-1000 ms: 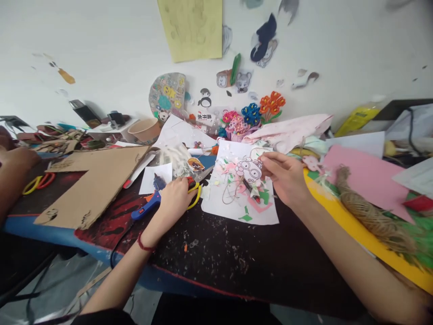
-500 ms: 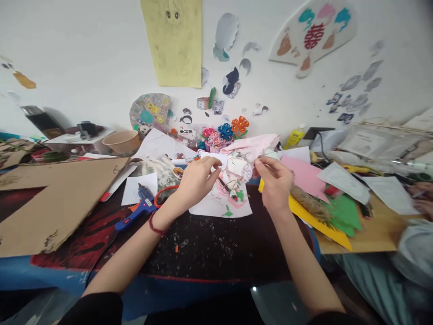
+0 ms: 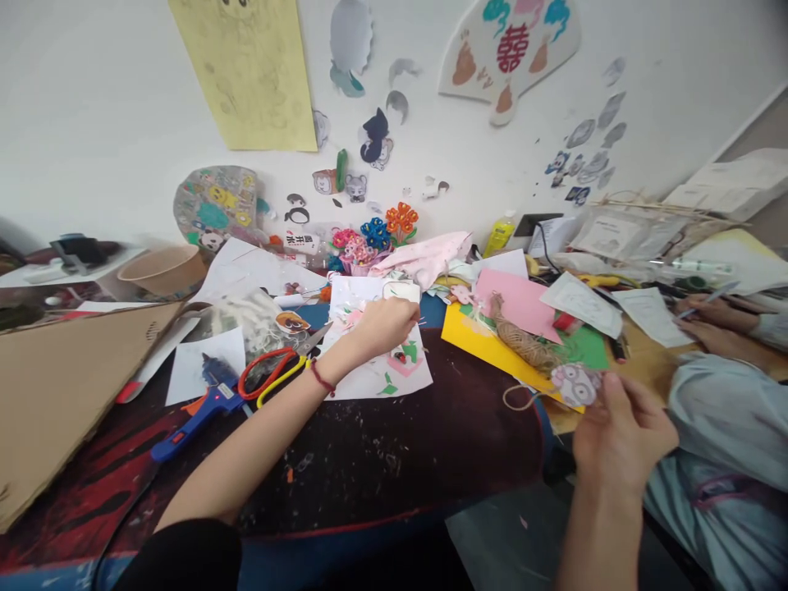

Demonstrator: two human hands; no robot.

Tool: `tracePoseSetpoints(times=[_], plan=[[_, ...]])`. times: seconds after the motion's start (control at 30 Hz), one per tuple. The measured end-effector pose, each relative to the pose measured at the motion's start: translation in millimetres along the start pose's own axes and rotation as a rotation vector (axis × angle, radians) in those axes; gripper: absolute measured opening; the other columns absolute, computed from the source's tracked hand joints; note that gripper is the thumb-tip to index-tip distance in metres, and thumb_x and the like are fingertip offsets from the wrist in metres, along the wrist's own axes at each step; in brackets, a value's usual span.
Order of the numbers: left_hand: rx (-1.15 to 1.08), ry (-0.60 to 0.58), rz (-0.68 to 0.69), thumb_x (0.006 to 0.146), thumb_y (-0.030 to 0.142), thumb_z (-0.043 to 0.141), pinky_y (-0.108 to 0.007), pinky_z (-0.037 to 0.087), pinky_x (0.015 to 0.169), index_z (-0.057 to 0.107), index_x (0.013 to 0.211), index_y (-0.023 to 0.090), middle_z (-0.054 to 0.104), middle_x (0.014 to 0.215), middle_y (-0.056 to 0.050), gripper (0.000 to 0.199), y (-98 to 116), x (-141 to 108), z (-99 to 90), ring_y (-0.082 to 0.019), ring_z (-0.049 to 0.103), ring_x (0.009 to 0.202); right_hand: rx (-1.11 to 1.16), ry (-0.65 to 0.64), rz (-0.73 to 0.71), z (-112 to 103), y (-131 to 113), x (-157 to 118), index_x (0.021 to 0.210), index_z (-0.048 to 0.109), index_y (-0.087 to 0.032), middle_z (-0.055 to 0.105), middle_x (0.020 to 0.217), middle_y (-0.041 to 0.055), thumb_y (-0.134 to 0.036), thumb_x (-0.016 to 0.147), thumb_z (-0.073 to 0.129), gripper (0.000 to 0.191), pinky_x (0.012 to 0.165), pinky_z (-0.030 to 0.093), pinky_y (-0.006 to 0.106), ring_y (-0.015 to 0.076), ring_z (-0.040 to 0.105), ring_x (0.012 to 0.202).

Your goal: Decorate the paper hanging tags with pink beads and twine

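An animal-face paper cutout with big round glasses is held by the right hand, off to the right and in front of the corner of the yellow sheet. Its right edge is pinched between thumb and fingers. A thin loop of twine is seen just beside its left edge; whether the two are joined cannot be told.

The left hand is held over the white sheet, with its fingers bent in. The fingertips are hidden, so whether anything is pinched there cannot be told.

The cutout looks very light, like paper or thin card. It is likely a bit stiff when flat, but it can probably be bent or torn if squeezed hard. It does not look slippery. It is best taken by the edge, with a soft pinch, so that the face is not creased. The twine looks soft and floppy, and it could be snagged, so it is best kept clear of the fingers.

The scissors are left near the left wrist, and the blue glue gun is laid beside them on the dark table.
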State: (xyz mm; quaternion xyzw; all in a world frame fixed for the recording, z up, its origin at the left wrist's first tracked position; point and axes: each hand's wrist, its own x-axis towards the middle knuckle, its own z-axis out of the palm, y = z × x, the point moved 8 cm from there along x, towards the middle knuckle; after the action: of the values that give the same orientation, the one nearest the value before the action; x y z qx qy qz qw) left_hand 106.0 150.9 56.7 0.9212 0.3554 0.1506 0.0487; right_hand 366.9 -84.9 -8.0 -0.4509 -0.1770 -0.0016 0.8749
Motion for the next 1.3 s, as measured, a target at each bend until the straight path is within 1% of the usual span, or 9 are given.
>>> tracePoseSetpoints(times=[0.1,0.2,0.37,0.5,0.6,0.7,0.9,1.13,1.3], plan=[[0.048,0.019,-0.019,0.085,0.014,0.05,-0.033,0.049,0.077,0.071,0.094,0.021,0.074,0.101,-0.008,0.024,-14,27,1.4,-0.025,0.068,0.095,0.01,0.01,0.083,-9,16,-16,0.083,0.072,-0.015,0.07,0.079,-0.0006,-0.029,0.062,0.086,0.029,0.084,0.058,0.038,0.0125,0.064,0.071],[0.062,0.011,-0.022,0.085,0.013,0.049,-0.032,0.05,0.082,0.071,0.1,0.021,0.073,0.105,-0.007,0.028,-22,53,5.3,-0.023,0.068,0.099,0.016,-0.01,0.172,-6,30,-29,0.081,0.072,-0.014,0.07,0.077,0.0003,-0.028,0.061,0.087,0.029,0.076,0.057,0.031,0.0118,0.065,0.071],[0.084,-0.035,0.036,0.09,0.015,0.05,-0.037,0.051,0.089,0.071,0.102,0.021,0.072,0.108,-0.006,0.025,-10,88,13.0,-0.023,0.065,0.106,0.023,-0.039,0.237,0,33,-35,0.081,0.072,-0.014,0.07,0.079,0.0007,-0.028,0.063,0.086,0.027,0.074,0.055,0.028,0.0115,0.065,0.074],[0.11,-0.102,0.057,0.096,0.031,0.055,-0.043,0.052,0.092,0.066,0.107,0.015,0.068,0.108,-0.007,0.023,-6,100,21.0,-0.021,0.064,0.104,0.012,-0.012,0.221,-13,29,-31,0.081,0.071,-0.014,0.07,0.079,0.0,-0.027,0.065,0.085,0.024,0.076,0.054,0.029,0.0116,0.064,0.075],[0.117,-0.176,0.085,0.094,0.039,0.059,-0.041,0.054,0.09,0.065,0.105,0.013,0.068,0.105,-0.006,0.029,-7,98,29.9,-0.019,0.065,0.098,0.001,-0.003,0.229,-21,35,-32,0.081,0.071,-0.013,0.07,0.08,0.0011,-0.027,0.065,0.085,0.025,0.079,0.053,0.031,0.0125,0.065,0.076],[0.118,-0.205,0.105,0.094,0.033,0.057,-0.038,0.054,0.085,0.068,0.098,0.014,0.07,0.1,-0.007,0.022,-12,87,29.6,-0.019,0.066,0.093,-0.008,-0.015,0.26,-22,45,-39,0.08,0.071,-0.014,0.07,0.079,0.0008,-0.028,0.066,0.084,0.023,0.077,0.054,0.031,0.0128,0.064,0.075],[0.098,-0.158,0.098,0.087,0.02,0.048,-0.033,0.048,0.075,0.075,0.086,0.016,0.074,0.088,-0.012,0.028,-19,57,21.2,-0.025,0.069,0.088,0.004,-0.107,0.339,1,59,-60,0.082,0.071,-0.016,0.068,0.081,0.0012,-0.033,0.068,0.083,0.024,0.076,0.054,0.032,0.0134,0.064,0.077],[-0.129,-0.278,0.258,0.078,0.017,0.058,-0.029,0.049,0.077,0.079,0.089,0.02,0.077,0.09,-0.006,0.024,19,48,62.3,-0.02,0.069,0.084,0.021,-0.142,0.379,10,65,-71,0.082,0.071,-0.015,0.069,0.082,0.0019,-0.033,0.067,0.083,0.026,0.075,0.054,0.03,0.0123,0.064,0.077],[-0.371,-0.268,0.314,0.088,0.02,0.047,-0.025,0.052,0.076,0.07,0.121,0.024,0.077,0.106,-0.002,0.04,41,52,52.8,-0.014,0.068,0.082,0.012,-0.148,0.365,8,66,-70,0.08,0.071,-0.016,0.069,0.082,0.0012,-0.031,0.067,0.083,0.023,0.074,0.055,0.029,0.0118,0.064,0.077]])
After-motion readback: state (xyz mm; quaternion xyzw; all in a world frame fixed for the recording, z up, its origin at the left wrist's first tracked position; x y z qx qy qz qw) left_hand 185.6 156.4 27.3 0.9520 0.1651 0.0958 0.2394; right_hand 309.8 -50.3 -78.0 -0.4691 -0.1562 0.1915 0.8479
